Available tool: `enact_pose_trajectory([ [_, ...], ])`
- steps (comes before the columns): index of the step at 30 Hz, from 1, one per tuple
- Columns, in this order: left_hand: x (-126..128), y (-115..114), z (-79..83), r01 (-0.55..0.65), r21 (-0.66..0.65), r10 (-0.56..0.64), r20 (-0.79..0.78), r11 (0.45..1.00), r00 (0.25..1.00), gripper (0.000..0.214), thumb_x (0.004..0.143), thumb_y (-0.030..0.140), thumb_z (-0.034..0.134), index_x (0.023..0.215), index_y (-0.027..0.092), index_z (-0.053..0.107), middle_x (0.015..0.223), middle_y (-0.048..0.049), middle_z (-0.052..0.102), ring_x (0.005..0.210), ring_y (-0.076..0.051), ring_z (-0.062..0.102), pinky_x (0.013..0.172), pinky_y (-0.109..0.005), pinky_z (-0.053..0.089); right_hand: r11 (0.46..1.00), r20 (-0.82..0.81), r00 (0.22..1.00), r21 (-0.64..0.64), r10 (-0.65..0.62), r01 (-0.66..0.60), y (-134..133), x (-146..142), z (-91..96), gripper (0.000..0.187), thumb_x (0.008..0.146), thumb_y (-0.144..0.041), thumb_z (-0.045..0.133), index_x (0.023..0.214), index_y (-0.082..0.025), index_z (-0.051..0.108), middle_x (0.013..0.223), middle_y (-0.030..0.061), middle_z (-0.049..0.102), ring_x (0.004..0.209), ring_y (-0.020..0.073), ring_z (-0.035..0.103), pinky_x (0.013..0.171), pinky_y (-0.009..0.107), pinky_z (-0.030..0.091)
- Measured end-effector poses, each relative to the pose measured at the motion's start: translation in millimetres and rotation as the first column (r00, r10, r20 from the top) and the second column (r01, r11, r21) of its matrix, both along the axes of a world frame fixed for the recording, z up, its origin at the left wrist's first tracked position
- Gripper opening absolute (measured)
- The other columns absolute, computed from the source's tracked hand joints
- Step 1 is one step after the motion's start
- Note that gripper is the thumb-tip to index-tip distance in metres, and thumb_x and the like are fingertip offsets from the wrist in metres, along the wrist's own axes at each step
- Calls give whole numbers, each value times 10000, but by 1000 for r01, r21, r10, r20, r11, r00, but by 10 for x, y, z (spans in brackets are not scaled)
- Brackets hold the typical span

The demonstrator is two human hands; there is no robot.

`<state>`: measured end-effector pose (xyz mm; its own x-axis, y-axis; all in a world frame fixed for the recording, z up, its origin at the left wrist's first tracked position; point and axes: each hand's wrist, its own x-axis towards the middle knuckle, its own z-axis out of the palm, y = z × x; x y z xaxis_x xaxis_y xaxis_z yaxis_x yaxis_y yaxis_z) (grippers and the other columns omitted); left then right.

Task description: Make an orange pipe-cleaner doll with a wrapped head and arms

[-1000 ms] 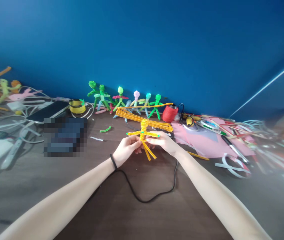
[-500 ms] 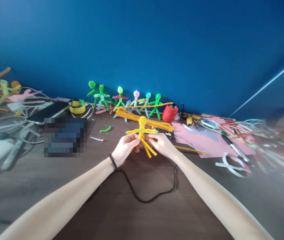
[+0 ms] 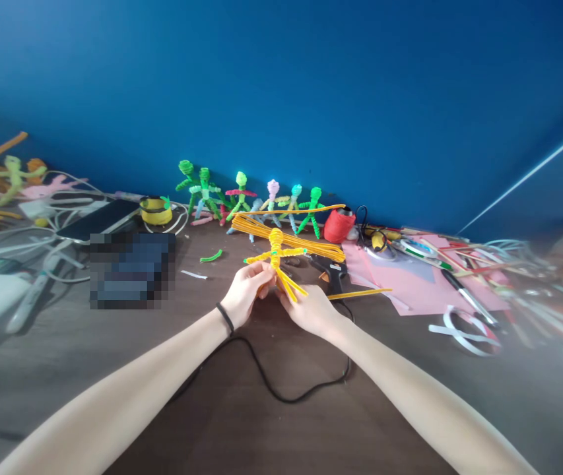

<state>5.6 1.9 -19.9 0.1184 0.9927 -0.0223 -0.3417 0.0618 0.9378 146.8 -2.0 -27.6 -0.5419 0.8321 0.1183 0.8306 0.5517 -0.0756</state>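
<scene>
A yellow pipe-cleaner figure (image 3: 275, 245) with green-tipped arms and two straight legs stands upright at the middle of the view. My left hand (image 3: 249, 287) is closed, its thumb and fingers pinching the figure at its body. Close beside it my right hand (image 3: 311, 310) is closed below the figure's legs, its fingertips partly hidden. From behind that hand a yellow pipe cleaner (image 3: 363, 293) sticks out to the right. A bundle of yellow pipe cleaners (image 3: 286, 234) lies just behind the figure.
Several finished pipe-cleaner figures (image 3: 241, 191) lean along the blue wall. A dark glue gun (image 3: 333, 269) lies behind my right hand, its black cord (image 3: 286, 400) looping in front. Pink paper (image 3: 390, 280), a pen and tape lie right; phones (image 3: 98, 221) and white cables left.
The figure has shifted slightly left and tilted. My right hand has turned and dropped under the legs, and the loose end of the yellow pipe cleaner has drawn in leftward.
</scene>
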Motion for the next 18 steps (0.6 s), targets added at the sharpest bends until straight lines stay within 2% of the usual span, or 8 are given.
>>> enact_pose_trajectory([
  [4, -3, 5, -10, -62, 11, 62, 6, 998, 998, 159, 642, 229, 586, 578, 135, 474, 524, 38, 471, 382, -21, 332, 399, -187, 219, 999, 25, 1000, -45, -4, 5, -81, -62, 76, 404, 873, -318, 289, 1214, -135, 405, 1011, 148, 627, 718, 234, 630, 600, 302, 435],
  [10, -10, 28, -27, -139, 4, 139, -8, 990, 990, 164, 633, 246, 595, 603, 143, 472, 517, 46, 457, 390, -23, 312, 408, -189, 241, 989, 47, 999, -149, 17, -10, -175, -90, 185, 460, 876, -303, 265, 1293, -111, 289, 804, 138, 667, 659, 268, 634, 556, 317, 414],
  [14, -4, 41, -50, -209, 60, 215, -116, 976, 970, 144, 640, 245, 580, 628, 147, 475, 505, 46, 465, 402, -33, 324, 413, -191, 243, 977, -5, 999, -212, 34, -35, -234, -84, 222, 397, 876, -262, 256, 1245, -143, 342, 775, 121, 660, 624, 232, 621, 522, 273, 358],
  [18, -29, 59, -65, -219, 200, 273, -299, 955, 914, 124, 653, 243, 559, 612, 154, 484, 542, 42, 469, 487, -71, 399, 464, -205, 300, 959, -139, 990, -277, 13, -51, -222, -43, 257, 278, 862, -230, 280, 1015, -163, 503, 734, 84, 634, 592, 173, 573, 531, 247, 306],
])
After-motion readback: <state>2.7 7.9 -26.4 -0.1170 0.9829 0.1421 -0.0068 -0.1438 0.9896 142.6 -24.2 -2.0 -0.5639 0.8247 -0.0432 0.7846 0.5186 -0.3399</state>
